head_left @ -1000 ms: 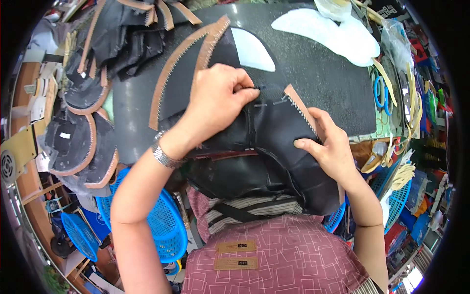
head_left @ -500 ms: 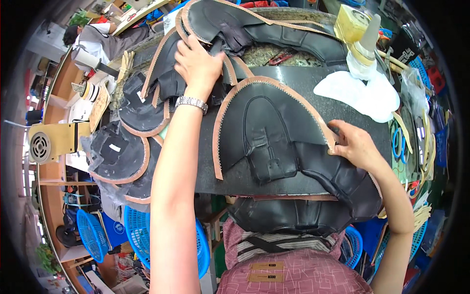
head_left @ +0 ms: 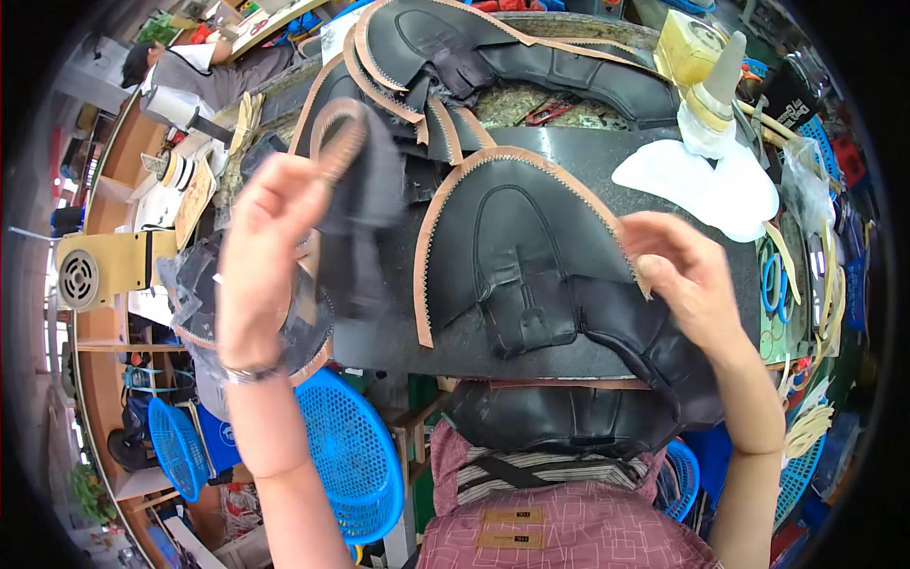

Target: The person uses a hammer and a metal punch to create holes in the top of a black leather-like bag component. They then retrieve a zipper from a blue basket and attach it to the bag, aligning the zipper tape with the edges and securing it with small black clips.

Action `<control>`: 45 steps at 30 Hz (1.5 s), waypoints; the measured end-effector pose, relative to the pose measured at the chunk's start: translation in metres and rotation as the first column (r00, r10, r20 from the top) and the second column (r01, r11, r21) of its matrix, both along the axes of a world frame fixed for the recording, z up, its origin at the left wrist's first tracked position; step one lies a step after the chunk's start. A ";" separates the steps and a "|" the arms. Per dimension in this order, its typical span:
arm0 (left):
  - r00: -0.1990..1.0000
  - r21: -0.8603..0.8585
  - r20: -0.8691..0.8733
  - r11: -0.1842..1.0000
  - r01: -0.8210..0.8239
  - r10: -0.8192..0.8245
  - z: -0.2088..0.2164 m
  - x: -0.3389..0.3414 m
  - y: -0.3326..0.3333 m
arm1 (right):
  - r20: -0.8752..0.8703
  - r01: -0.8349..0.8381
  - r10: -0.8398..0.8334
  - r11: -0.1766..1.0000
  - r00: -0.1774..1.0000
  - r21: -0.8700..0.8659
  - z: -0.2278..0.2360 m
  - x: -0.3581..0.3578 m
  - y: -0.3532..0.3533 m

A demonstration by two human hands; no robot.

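Observation:
A black leather shoe upper (head_left: 455,256) with a tan, zigzag-cut edge lies spread over a dark board (head_left: 379,353), its lower part hanging over the near side. At its right edge my right hand (head_left: 687,280) pinches the border between thumb and fingers. My left hand (head_left: 270,251) is raised to the left, closed on a second black upper (head_left: 374,190) that hangs down beside the first, blurred by motion. More uppers (head_left: 422,43) of the same make are piled at the back, and others sit partly hidden behind my left hand.
A cone-tipped bottle (head_left: 716,104) stands on white sheeting (head_left: 701,185) at the right, with a yellowish block (head_left: 687,47) behind it. Blue-handled scissors (head_left: 774,284) lie at the right edge. A blue basket (head_left: 346,455) is below the board; another person (head_left: 190,76) sits far left.
My left hand has come away from the back pile, moving left and nearer, with an upper in it. My right hand stays at the spread upper's right edge.

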State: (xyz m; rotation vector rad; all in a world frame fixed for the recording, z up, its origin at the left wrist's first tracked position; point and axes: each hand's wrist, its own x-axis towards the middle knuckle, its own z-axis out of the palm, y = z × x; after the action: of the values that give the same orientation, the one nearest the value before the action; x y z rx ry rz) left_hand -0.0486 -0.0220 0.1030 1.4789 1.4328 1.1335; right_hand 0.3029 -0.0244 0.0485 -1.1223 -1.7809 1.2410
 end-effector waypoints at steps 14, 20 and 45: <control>0.719 0.139 0.662 0.978 0.158 -0.210 -0.121 0.118 -0.060 | 0.227 -0.155 0.137 0.986 0.964 0.063 -0.031 -0.042 -0.018; 0.889 0.226 0.381 0.958 0.177 -0.254 -0.120 0.127 -0.047 | -0.273 -0.283 0.124 0.672 0.954 -0.684 -0.047 -0.041 -0.002; 0.633 0.134 -0.672 0.777 0.615 -0.384 -0.055 0.140 -0.014 | 0.005 0.012 -0.011 0.937 1.000 -0.350 -0.064 -0.054 -0.020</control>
State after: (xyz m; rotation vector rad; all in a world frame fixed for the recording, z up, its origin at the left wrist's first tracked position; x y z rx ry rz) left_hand 0.0911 -0.0360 0.0483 2.4991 1.0710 0.5610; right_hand 0.2484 -0.0446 -0.0158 -1.3271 -1.5885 1.5935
